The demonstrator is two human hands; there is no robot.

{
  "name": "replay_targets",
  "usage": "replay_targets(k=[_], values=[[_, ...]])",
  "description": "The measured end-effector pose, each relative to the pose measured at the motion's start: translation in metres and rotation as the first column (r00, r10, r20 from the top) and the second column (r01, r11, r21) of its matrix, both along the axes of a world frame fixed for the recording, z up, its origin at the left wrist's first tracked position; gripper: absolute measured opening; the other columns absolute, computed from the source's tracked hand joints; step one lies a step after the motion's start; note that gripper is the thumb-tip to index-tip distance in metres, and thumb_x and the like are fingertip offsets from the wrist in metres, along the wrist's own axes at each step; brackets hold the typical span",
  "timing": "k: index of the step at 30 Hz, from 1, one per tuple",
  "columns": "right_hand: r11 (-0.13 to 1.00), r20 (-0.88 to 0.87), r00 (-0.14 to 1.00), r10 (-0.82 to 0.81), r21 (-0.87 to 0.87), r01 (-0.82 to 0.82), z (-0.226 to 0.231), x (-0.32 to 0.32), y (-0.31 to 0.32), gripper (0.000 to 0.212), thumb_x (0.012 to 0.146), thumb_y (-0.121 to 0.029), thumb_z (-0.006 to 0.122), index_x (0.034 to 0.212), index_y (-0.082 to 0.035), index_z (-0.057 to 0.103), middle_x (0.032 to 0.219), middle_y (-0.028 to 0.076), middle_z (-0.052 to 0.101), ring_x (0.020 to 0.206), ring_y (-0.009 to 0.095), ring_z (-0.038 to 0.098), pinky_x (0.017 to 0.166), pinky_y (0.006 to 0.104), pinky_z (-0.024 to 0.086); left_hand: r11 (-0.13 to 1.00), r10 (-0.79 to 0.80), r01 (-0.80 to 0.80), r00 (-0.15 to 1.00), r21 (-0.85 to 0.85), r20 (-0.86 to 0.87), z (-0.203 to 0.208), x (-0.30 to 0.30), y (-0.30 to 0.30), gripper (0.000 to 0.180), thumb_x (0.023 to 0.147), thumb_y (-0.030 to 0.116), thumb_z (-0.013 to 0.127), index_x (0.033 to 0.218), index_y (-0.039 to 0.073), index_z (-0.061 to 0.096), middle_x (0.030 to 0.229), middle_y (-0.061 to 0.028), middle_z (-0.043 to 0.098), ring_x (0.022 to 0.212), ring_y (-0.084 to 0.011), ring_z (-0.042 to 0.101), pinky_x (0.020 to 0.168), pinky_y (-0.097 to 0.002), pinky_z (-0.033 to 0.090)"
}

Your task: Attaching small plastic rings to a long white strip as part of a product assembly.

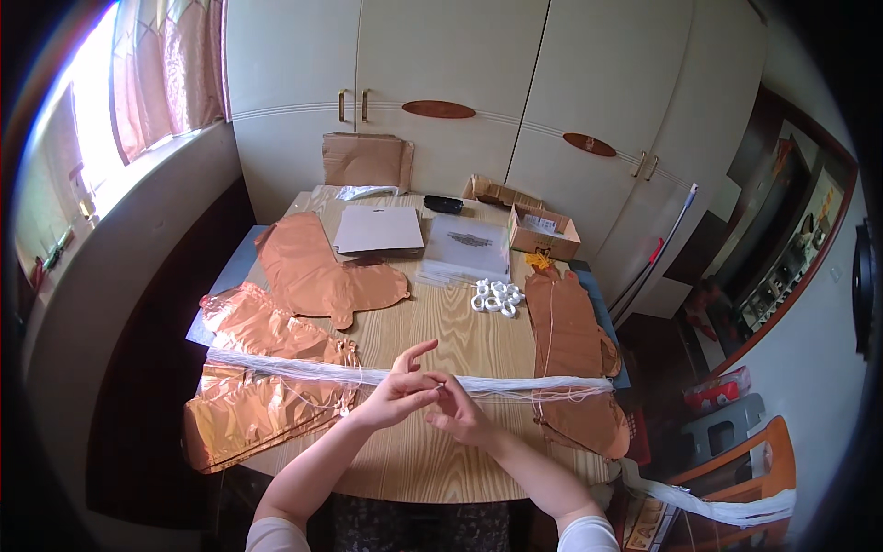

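Observation:
My left hand (402, 394) and my right hand (460, 414) meet over the near middle of the wooden table. Their fingertips pinch together at a tiny whitish spot, too small to name; one finger of the left hand points up. Just behind and beneath them, a long bundle of white string (506, 382) runs across the table from left to right. At its left end it lies on shiny copper-coloured foil balloons (244, 419), flat and uninflated, with thin strings at their edge. Its right end crosses another flat pile of copper foil balloons (563, 322).
A flat copper balloon (317, 271) lies far left. Behind are a white flat box (379, 229), a clear plastic bag (464, 248), white ring-shaped rolls (497, 298), a small open carton (544, 233) and a black object (443, 203). More white string hangs over a wooden chair (782, 460) at right.

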State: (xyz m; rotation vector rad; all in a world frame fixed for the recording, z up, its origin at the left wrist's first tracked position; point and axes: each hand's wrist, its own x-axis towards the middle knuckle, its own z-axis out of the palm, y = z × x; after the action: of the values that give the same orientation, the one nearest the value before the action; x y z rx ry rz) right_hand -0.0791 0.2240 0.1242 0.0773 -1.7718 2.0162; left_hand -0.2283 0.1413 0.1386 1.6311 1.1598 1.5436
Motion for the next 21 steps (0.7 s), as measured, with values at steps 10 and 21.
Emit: replay_targets(k=[10, 21], values=[[0.971, 0.259, 0.943, -0.208, 0.173, 0.167, -0.024, 0.0, 0.041, 0.026, 0.092, -0.025, 0.052, 0.099, -0.002, 0.059, 0.08, 0.0, 0.056, 0.074, 0.007, 0.052, 0.068, 0.0214, 0.043, 0.968, -0.178, 0.239, 0.45, 0.074, 0.875, 0.0, -0.031, -0.003, 0.01, 0.088, 0.012, 0.053, 0.088, 0.003, 0.057, 0.083, -0.006, 0.058, 0.074, -0.0133, 0.052, 0.068, -0.0256, 0.041], [0.994, 0.239, 0.965, 0.111, -0.021, -0.109, 0.002, 0.012, 0.03, 0.02, 0.09, -0.02, 0.053, 0.092, -0.001, 0.061, 0.069, -0.001, 0.055, 0.058, 0.005, 0.049, 0.06, 0.0203, 0.043, 0.98, 0.196, -0.188, 0.815, -0.071, 0.545, 0.0, -0.031, 0.006, 0.041, 0.091, 0.013, 0.043, 0.125, -0.01, 0.04, 0.131, -0.0188, 0.042, 0.126, -0.0277, 0.037, 0.107, -0.037, 0.024]])
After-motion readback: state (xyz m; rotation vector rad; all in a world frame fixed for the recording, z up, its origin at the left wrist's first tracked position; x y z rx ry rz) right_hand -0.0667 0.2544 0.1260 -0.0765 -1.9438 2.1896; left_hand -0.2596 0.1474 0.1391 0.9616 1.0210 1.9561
